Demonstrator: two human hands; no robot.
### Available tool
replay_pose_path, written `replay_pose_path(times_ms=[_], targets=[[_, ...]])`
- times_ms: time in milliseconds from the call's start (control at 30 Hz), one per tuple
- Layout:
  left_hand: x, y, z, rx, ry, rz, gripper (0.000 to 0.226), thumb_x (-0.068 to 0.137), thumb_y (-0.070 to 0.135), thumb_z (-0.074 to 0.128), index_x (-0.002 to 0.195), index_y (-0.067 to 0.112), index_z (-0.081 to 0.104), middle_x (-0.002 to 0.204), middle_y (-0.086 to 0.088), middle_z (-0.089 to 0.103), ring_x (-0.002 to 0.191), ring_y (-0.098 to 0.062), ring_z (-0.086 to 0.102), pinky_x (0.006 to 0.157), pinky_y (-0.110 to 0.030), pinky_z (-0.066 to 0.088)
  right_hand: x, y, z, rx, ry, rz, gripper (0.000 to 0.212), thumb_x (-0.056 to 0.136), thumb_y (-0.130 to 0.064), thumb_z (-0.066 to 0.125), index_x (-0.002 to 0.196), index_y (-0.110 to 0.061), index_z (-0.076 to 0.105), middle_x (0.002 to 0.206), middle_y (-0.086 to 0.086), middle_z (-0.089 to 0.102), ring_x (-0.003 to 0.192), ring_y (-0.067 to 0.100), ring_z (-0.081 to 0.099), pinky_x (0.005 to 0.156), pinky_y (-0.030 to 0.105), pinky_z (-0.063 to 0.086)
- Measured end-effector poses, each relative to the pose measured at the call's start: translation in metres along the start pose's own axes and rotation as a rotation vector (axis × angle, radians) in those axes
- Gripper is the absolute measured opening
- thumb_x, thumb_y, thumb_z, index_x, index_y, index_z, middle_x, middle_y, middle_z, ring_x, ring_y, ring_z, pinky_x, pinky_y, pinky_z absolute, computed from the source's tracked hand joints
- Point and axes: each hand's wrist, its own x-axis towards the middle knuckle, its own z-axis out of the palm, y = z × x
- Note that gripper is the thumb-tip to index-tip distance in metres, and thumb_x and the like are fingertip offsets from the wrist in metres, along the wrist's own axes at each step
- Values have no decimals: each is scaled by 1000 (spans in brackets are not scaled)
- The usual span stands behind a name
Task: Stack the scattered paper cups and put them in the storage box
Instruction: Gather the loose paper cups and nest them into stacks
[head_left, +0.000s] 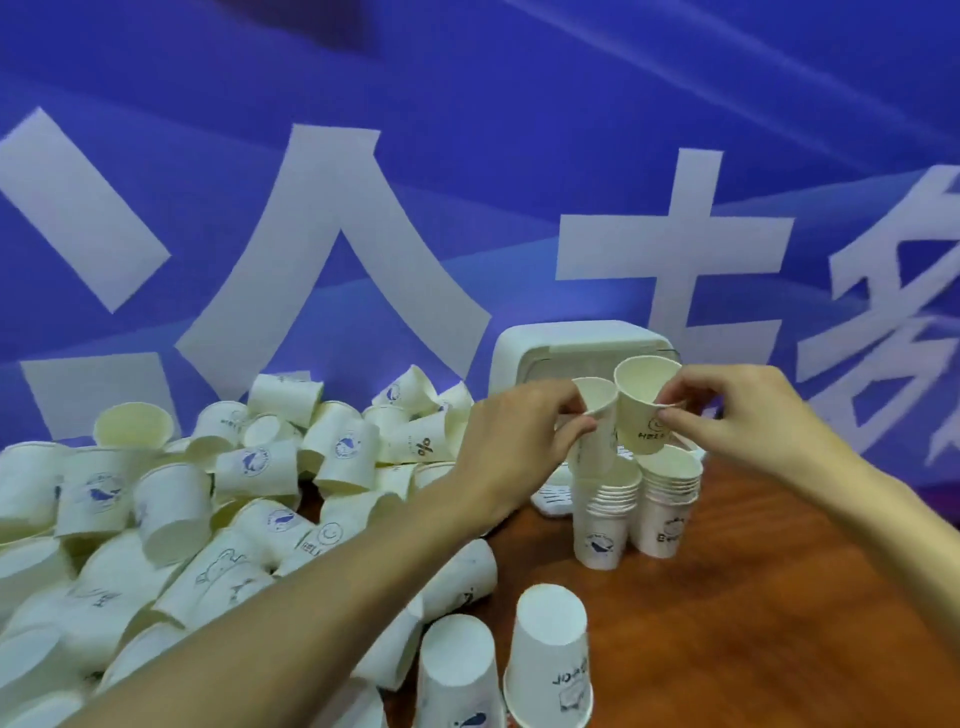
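My left hand (511, 441) pinches a white paper cup (597, 431) by its rim, just above a left stack of nested cups (602, 514). My right hand (737, 415) pinches a second cup (644, 405), printed with a smiley, held upright above a right stack (667, 499). The two held cups touch side by side. Both stacks stand on the wooden table (753, 623). Behind them stands the white storage box (524, 358), partly hidden by my hands. A large heap of scattered cups (208, 499) covers the table's left side.
Two cups (550, 654) stand upside down near the front edge. A small white printed thing (553, 499) lies left of the stacks. A blue banner with large white characters (337, 234) fills the background behind the table.
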Motion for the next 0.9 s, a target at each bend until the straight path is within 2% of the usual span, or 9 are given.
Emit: replay_pose_path(times_ms=[67,200,267,367,433,533,667,800,900], targets=[[7,7,15,10,-11,58,18,91,47,62,91,30,65,90,16,69,83,-5,62,63,-26,46,-6,20,-4,6,10,34,9,82,-24,77,83,-32,73,77,-16,72,75,0,65,71,37,56],[14,12,30,44,-53,109,19,93,48,59,95,30,65,95,15,69,87,-7,62,68,-34,52,-13,48,-2,16,49,69,7,83,-26,76,85,-32,73,78,-17,71,77,0,65,70,38,56],[15,11,33,43,-69,126,19,93,49,58,97,32,65,97,16,69,87,-6,62,66,-31,50,-14,55,1,17,49,79,7,84,-26,76,86,-31,73,79,-17,71,77,1,64,71,38,57],[14,10,38,47,-122,174,18,93,50,58,96,34,66,94,16,70,84,-4,62,57,-17,35,-17,62,10,26,8,100,4,85,-32,73,89,-33,73,81,-17,71,79,1,64,72,40,58],[12,8,44,98,-189,192,22,94,53,54,97,35,67,93,15,70,84,-5,62,55,-17,29,-19,64,17,-10,-35,107,13,86,-46,66,92,-36,71,84,-20,70,81,1,64,72,40,58],[8,4,57,182,-351,195,29,97,52,47,100,33,69,88,12,68,83,-10,62,57,-25,43,-21,69,31,-69,-126,110,27,86,-59,56,96,-41,72,90,-20,70,84,2,63,71,36,57],[5,1,70,62,-476,112,28,98,44,52,100,26,73,84,9,67,81,-11,60,61,-27,45,-22,74,58,-124,-196,112,20,94,-48,60,99,-37,76,93,-11,74,88,12,65,75,39,55],[11,3,74,-39,-563,-4,29,97,39,56,102,19,76,95,3,74,83,-13,64,71,-31,52,-13,70,64,-189,-217,91,19,94,-41,63,98,-31,78,92,-8,75,78,10,60,66,29,47],[12,7,69,-13,-595,-14,29,98,38,55,92,17,73,85,4,68,81,-16,60,67,-32,48,-11,66,58,-187,-265,146,19,95,-40,62,95,-29,78,92,-7,75,81,12,64,70,33,53]])
